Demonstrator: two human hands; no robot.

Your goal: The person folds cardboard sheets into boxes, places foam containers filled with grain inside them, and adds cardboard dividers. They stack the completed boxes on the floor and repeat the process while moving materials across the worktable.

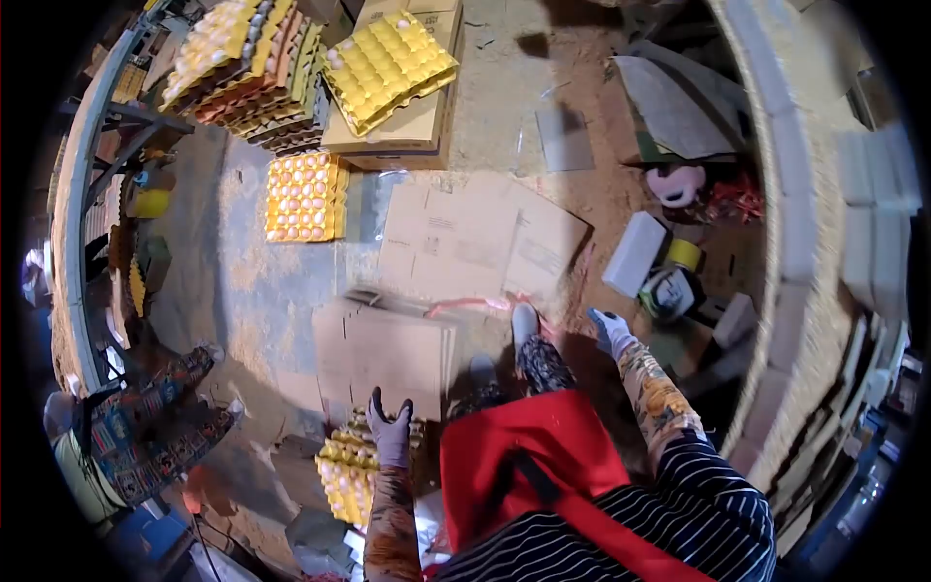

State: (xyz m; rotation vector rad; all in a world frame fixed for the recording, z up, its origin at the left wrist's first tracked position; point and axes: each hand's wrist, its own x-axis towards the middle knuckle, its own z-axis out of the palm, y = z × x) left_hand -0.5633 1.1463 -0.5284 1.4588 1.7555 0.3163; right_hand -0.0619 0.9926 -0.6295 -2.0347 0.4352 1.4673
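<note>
My left hand (391,433), in a grey-purple glove, has its thumb and fingers spread and holds nothing. It reaches in front of the near edge of a stack of flattened cardboard boxes (378,354), above yellow egg trays (347,475). Off to the right, my right hand (611,333) wears a pale glove with dark fingertips. Its fingers stretch out over the floor, holding nothing, nearest to a white block-shaped container (635,254). Another flattened cardboard sheet (451,238) lies on the floor beyond the stack, with pink-red string (470,304) along its near edge.
A yellow tray of eggs (304,199) sits on the floor, left of centre. Behind it stand tall stacked egg trays (262,82) and a carton (388,150) bearing a yellow tray (393,68). A person in patterned trousers (160,422) is at left. A low wall (790,213) runs along the right.
</note>
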